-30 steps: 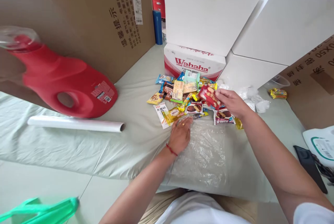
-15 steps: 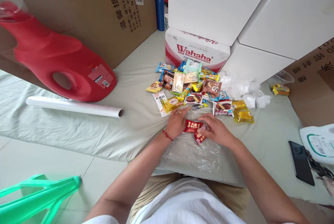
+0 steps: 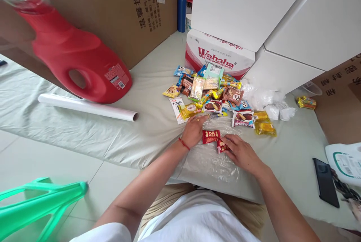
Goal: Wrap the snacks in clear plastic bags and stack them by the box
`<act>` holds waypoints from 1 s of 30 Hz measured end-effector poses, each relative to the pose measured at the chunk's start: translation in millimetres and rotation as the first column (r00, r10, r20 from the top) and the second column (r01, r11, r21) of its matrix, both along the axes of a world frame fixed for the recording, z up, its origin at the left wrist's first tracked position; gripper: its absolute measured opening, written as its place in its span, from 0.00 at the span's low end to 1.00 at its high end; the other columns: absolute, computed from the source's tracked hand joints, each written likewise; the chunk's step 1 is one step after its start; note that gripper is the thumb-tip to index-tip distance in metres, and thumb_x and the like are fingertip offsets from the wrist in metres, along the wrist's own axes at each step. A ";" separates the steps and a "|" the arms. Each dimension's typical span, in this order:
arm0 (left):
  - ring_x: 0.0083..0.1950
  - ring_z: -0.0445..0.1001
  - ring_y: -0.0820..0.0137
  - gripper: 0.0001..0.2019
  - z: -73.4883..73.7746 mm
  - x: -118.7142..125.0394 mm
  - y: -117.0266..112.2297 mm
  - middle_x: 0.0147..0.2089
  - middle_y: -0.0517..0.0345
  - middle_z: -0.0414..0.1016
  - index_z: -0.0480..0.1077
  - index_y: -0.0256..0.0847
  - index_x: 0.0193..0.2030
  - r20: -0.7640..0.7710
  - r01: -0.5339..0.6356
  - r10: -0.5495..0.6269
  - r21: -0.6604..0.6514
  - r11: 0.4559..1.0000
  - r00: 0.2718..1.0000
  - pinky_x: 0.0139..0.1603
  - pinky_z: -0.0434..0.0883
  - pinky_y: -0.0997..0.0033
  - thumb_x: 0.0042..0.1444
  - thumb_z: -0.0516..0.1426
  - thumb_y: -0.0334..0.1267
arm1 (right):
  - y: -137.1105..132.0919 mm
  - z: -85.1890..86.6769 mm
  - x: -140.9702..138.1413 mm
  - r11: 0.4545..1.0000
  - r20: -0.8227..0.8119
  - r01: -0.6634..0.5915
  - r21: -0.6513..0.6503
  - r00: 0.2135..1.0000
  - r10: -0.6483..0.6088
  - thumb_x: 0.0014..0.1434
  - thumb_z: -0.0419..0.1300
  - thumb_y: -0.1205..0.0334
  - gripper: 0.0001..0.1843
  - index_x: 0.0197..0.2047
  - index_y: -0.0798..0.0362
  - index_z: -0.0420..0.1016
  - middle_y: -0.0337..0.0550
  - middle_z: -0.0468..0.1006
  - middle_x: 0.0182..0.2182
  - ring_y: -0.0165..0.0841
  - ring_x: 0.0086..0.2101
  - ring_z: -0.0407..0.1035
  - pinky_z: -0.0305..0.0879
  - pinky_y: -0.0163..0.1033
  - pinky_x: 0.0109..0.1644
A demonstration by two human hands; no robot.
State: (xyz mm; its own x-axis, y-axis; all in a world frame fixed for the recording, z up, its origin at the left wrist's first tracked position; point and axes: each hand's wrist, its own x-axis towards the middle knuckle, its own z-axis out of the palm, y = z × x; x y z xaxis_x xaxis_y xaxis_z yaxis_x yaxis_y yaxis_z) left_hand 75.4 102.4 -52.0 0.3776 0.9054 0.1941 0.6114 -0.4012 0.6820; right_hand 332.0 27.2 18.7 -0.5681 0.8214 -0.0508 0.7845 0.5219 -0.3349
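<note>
So, right hand (image 3: 244,153) in a pinch on one red packet (image 3: 221,145), left hand (image 3: 192,131) on clear plastic (image 3: 211,163), grip unclear.

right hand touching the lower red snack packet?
Touching: in the head view, the fingers of the right hand rest on the right end of the lower red snack packet.

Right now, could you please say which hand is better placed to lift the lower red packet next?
Probably the right hand: it touches the lower red packet, while the left hand lies farther off, by the clear plastic.
</note>
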 end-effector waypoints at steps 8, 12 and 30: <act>0.67 0.72 0.61 0.33 -4.5 -3.4 5.0 0.67 0.49 0.73 0.65 0.41 0.70 0.061 -0.029 0.028 0.013 1.000 0.998 0.71 0.65 0.49 0.57 0.47 0.24 | 22.9 35.5 -20.5 0.994 -0.184 0.106 0.030 0.978 -0.099 0.74 0.48 0.56 0.19 0.53 0.46 0.80 0.48 0.80 0.38 0.41 0.40 0.72 0.71 0.47 0.45; 0.66 0.72 0.62 0.32 -2.4 -1.7 4.5 0.66 0.49 0.74 0.66 0.41 0.69 0.047 -0.025 0.024 0.023 0.999 0.999 0.71 0.66 0.51 0.58 0.46 0.24 | 11.0 35.7 -29.7 0.983 -0.121 0.177 -0.042 0.976 -0.181 0.73 0.50 0.52 0.18 0.50 0.48 0.79 0.48 0.79 0.39 0.42 0.42 0.73 0.70 0.46 0.46; 0.68 0.70 0.61 0.25 1.7 4.4 -0.9 0.67 0.49 0.73 0.66 0.43 0.69 -0.048 -0.036 0.037 0.037 0.999 0.998 0.73 0.61 0.48 0.68 0.45 0.32 | -29.2 38.5 -31.1 0.970 -0.093 0.219 -0.108 0.969 -0.229 0.63 0.62 0.61 0.30 0.67 0.44 0.66 0.52 0.73 0.50 0.47 0.49 0.66 0.70 0.53 0.54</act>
